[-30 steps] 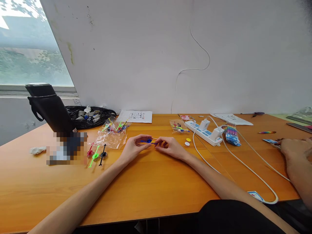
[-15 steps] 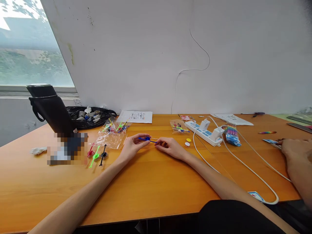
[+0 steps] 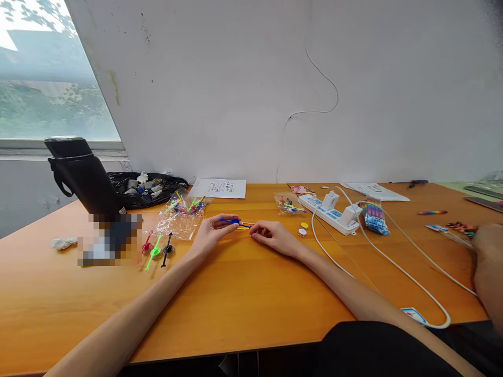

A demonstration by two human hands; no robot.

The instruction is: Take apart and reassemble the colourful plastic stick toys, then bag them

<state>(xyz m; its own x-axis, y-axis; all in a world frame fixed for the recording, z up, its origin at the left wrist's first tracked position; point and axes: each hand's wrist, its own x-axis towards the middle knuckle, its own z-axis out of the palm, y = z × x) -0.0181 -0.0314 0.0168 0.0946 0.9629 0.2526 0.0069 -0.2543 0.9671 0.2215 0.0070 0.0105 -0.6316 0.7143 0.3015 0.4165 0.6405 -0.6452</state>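
Observation:
A blue plastic arrow spinner (image 3: 235, 221) with a round middle is held just above the table between my hands. My left hand (image 3: 210, 233) is closed, pinching it near the round middle with thumb and fingers. My right hand (image 3: 274, 236) has its fingers closed at the arrow's right end; the fingertips partly hide that end. Thin yellow and white pieces show behind the blue arrow, close to my fingers. Left of my left hand lie a red spinner (image 3: 146, 247), a green spinner (image 3: 155, 252) and a black spinner (image 3: 168, 249), each on a clear round base.
Clear bags (image 3: 178, 220) with coloured arrows lie behind my left hand, another bag (image 3: 288, 203) at centre right. Yellow and white discs (image 3: 302, 232) sit beside a power strip (image 3: 330, 213) with trailing white cables. A black bottle (image 3: 84, 180) stands left. A co-worker's hand (image 3: 487, 256) is far right.
The blue spinner has shifted slightly left in my fingers, and a yellow piece now shows by it. The co-worker's hand has moved right, uncovering a bag of small coloured pieces.

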